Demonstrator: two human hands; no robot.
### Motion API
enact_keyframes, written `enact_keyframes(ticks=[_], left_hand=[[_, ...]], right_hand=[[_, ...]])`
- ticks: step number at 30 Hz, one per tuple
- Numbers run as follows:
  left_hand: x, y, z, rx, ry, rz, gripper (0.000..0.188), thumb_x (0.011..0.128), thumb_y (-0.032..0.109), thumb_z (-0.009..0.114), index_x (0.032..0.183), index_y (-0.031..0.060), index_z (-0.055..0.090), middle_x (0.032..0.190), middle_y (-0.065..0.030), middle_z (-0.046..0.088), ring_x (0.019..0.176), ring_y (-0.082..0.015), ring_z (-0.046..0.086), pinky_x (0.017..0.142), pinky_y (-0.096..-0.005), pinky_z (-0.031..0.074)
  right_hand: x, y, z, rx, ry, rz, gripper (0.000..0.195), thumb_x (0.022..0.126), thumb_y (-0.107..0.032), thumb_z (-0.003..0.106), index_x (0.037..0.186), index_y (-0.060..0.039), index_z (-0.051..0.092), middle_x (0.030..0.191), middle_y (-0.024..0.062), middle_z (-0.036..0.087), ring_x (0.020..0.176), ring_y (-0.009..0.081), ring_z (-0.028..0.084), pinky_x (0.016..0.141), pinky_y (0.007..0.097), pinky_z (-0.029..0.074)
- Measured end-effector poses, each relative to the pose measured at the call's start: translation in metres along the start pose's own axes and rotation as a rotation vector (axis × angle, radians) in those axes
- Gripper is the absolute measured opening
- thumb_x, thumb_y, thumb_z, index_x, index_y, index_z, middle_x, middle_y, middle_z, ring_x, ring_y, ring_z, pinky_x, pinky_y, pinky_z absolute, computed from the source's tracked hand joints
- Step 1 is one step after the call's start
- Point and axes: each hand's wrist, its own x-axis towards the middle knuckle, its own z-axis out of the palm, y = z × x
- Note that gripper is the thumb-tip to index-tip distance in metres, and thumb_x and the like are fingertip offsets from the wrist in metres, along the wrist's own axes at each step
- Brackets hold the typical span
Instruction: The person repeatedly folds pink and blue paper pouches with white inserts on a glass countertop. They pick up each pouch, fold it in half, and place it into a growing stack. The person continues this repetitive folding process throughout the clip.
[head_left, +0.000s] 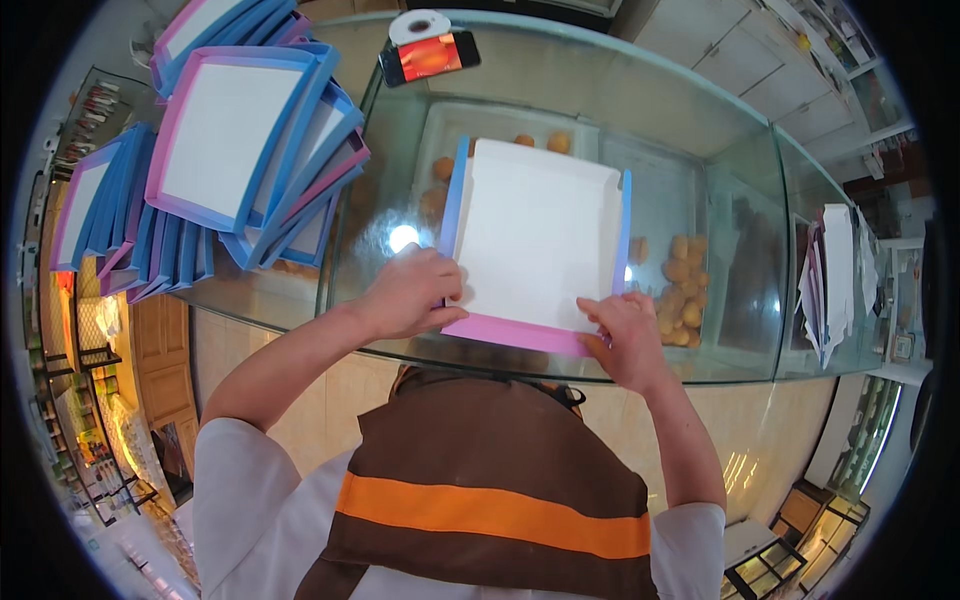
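Observation:
A cardboard box tray (536, 232), white inside with blue and pink outer sides, lies on the glass top of a display case. My left hand (420, 289) pinches its near left corner between thumb and fingers. At the near right corner, my right hand (624, 330) holds the pink near flap (517, 335) with its thumb and fingers. The two blue sides stand up, and the near flap leans outward. What the far side looks like from outside is hidden.
Nested blue and pink box trays (232, 139) are piled at the left. A smartphone (430, 58) rests against a white round stand (420, 26) at the far edge. Under the glass (360, 300) lie baked goods (681, 292). Flat cardboard sheets (834, 277) stand at the right.

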Motion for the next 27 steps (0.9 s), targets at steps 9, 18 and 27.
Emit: enact_keyframes(ticks=[9, 18, 27], left_hand=[[-0.015, 0.011, 0.024, -0.183, 0.251, -0.065, 0.051, 0.075, 0.031, 0.087, 0.113, 0.0079, 0.062, 0.120, -0.0117, 0.062, 0.092, -0.0296, 0.063, 0.075, -0.0389, 0.054], [-0.031, 0.078, -0.104, -0.375, 0.361, 0.271, 0.061, 0.073, 0.043, 0.088, 0.117, 0.0069, 0.066, 0.110, -0.0094, 0.061, 0.079, -0.0227, 0.059, 0.067, -0.0316, 0.048], [0.009, 0.115, -0.087, -0.981, 0.934, -0.184, 0.029, 0.107, 0.025, 0.049, 0.113, -0.0022, 0.058, 0.094, -0.0011, 0.060, 0.084, -0.0072, 0.048, 0.076, -0.0251, 0.041]], right_hand=[[-0.010, -0.004, 0.013, 0.094, 0.073, 0.075, 0.011, 0.082, -0.004, 0.075, 0.090, -0.0111, 0.072, 0.080, 0.0014, 0.064, 0.078, 0.0221, 0.059, 0.095, 0.0418, 0.039], [-0.026, -0.047, -0.107, 0.995, 0.465, 0.387, 0.011, 0.095, -0.006, 0.064, 0.102, 0.0018, 0.067, 0.084, 0.0023, 0.063, 0.076, 0.0104, 0.057, 0.069, 0.0244, 0.045], [0.025, -0.084, -0.078, 1.397, 1.023, 0.260, 0.047, 0.110, -0.035, 0.038, 0.140, -0.0003, 0.048, 0.129, 0.0103, 0.059, 0.121, 0.0225, 0.055, 0.106, 0.0363, 0.041]])
